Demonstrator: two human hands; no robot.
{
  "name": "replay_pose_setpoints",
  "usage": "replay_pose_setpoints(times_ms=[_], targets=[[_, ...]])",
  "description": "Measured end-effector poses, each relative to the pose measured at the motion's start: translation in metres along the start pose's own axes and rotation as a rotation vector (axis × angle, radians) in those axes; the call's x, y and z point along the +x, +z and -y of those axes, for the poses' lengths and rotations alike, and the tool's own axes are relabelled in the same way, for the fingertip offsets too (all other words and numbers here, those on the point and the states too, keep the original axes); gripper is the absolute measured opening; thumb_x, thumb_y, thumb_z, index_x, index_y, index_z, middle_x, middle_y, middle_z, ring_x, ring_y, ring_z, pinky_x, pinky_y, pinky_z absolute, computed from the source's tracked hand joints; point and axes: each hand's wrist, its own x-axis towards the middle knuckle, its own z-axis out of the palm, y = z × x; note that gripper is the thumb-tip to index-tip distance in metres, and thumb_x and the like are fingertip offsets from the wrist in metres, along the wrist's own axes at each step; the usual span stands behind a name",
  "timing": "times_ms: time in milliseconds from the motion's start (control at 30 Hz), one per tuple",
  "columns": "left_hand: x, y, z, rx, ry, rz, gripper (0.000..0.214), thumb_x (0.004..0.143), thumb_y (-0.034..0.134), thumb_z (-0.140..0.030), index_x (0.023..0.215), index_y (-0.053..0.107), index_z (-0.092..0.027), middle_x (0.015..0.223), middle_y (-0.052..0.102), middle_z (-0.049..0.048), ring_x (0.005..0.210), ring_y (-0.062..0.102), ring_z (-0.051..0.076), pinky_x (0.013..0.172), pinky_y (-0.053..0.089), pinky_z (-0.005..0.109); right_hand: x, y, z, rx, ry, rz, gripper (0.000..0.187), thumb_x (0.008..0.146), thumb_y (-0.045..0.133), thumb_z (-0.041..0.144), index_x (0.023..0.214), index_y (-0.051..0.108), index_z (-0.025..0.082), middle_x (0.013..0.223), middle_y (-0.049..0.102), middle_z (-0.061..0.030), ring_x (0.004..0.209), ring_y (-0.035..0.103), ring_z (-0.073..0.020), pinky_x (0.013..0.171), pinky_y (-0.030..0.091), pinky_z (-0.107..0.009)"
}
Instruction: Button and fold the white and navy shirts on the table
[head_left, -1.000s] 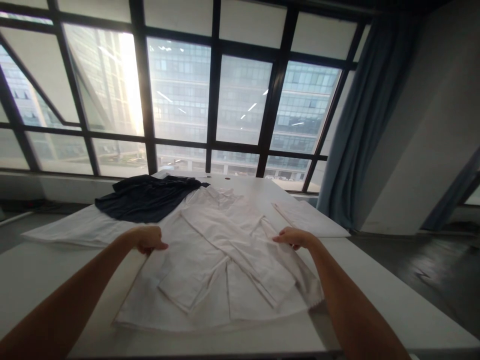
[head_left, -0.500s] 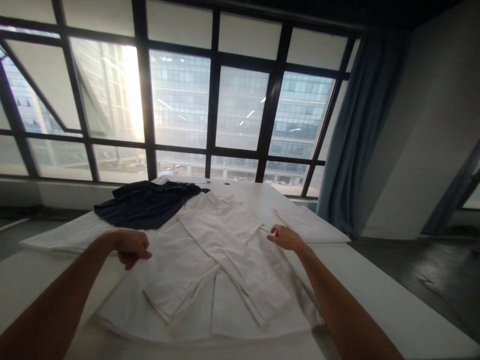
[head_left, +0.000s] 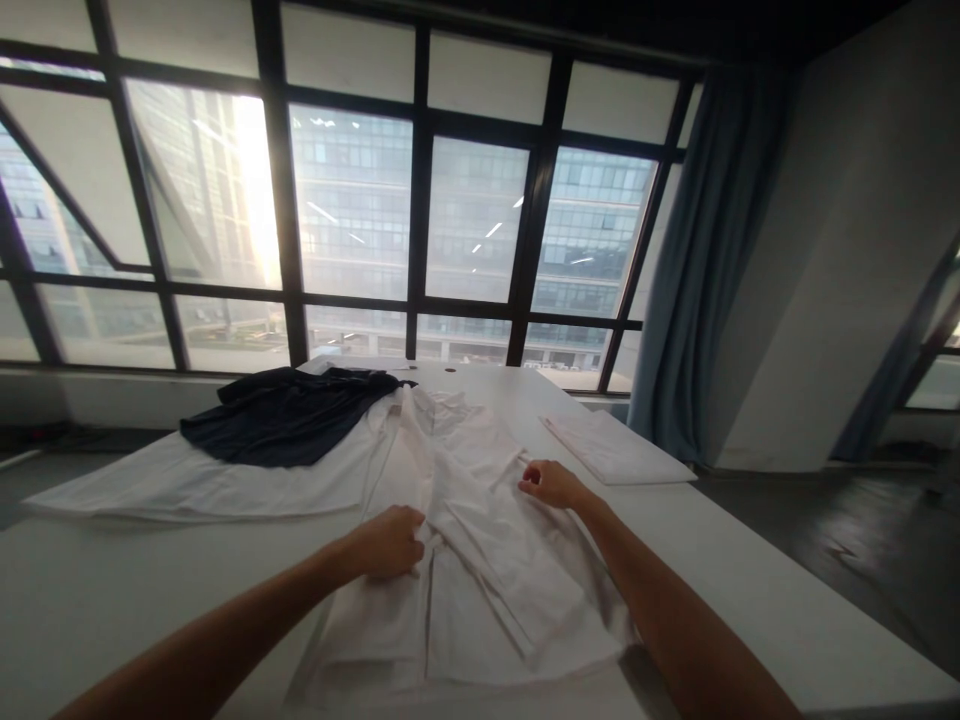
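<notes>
A white long-sleeved shirt (head_left: 517, 575) lies on the table in front of me, its collar toward the window and a sleeve slanting across its body. Its left side is folded inward over the middle. My left hand (head_left: 391, 543) is closed on the shirt at the centre, the gripped cloth partly hidden under the fingers. At the shirt's right edge, my right hand (head_left: 551, 484) has its fingers curled together in a pinch at the cloth near the shoulder.
A dark navy garment (head_left: 292, 415) lies at the back left on top of another white garment (head_left: 202, 475). To the right, a folded white cloth (head_left: 619, 450) rests near the edge of the white table (head_left: 750, 590). Windows and a blue curtain (head_left: 690, 280) stand behind.
My left hand has moved right, from the shirt's left edge to its middle, bringing that side of the shirt over with it. My right hand has shifted slightly left.
</notes>
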Motion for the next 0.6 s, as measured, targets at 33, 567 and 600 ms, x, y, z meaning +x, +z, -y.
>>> replay_pose_setpoints(times_ms=[33, 567, 600], targets=[[0.002, 0.005, -0.001, 0.004, 0.0, -0.003, 0.033, 0.071, 0.05, -0.018, 0.098, 0.069, -0.011, 0.077, 0.072, 0.0119, 0.076, 0.069, 0.024, 0.069, 0.049, 0.029, 0.0, 0.0, 0.0, -0.002, -0.002, 0.003, 0.028, 0.083, 0.061, 0.038, 0.097, 0.07, 0.016, 0.094, 0.071, -0.0072, 0.084, 0.064, -0.018, 0.072, 0.043, -0.024], [0.01, 0.006, 0.022, -0.472, 0.171, 0.148, 0.062, 0.086, 0.053, -0.049, 0.132, 0.052, -0.008, 0.071, 0.072, 0.0063, 0.059, 0.065, 0.017, 0.062, 0.051, 0.029, -0.001, 0.001, -0.001, 0.015, -0.037, 0.005, 0.028, 0.081, 0.062, 0.037, 0.095, 0.071, 0.014, 0.092, 0.072, -0.0079, 0.078, 0.064, -0.0181, 0.067, 0.043, -0.024], [0.01, 0.004, 0.027, -0.389, 0.234, 0.059, 0.056, 0.087, 0.051, -0.048, 0.129, 0.056, -0.01, 0.079, 0.073, 0.0082, 0.069, 0.068, 0.019, 0.071, 0.052, 0.031, -0.001, 0.001, -0.001, 0.019, -0.042, 0.006, 0.028, 0.081, 0.063, 0.037, 0.095, 0.071, 0.014, 0.092, 0.072, -0.008, 0.078, 0.064, -0.018, 0.068, 0.043, -0.024]])
